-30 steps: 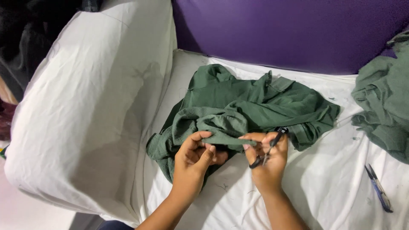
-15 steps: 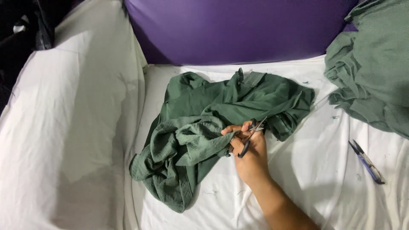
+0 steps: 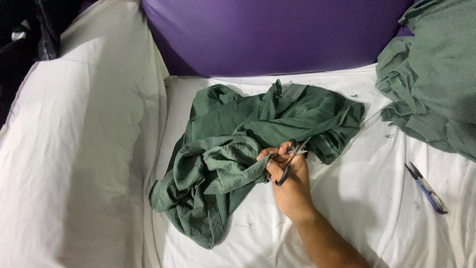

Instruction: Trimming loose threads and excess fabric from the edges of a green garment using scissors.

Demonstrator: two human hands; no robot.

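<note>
Crumpled green garment [image 3: 248, 149] on white sheet [image 3: 357, 198]

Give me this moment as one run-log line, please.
right hand: grips thread snips, pinching green garment | left hand: out of view | blue snips: lying on white sheet

Head-worn view, steeply down, close over bed [image 3: 377, 208]

Lying on the sheet [image 3: 357, 198], the crumpled garment [image 3: 258, 149]. Resting at its right edge, the right hand [image 3: 290, 181] with scissors [image 3: 290, 159]. Lying further right of the garment, thread snips [image 3: 426, 187]; behind those, a cloth pile [image 3: 436, 79].
</note>
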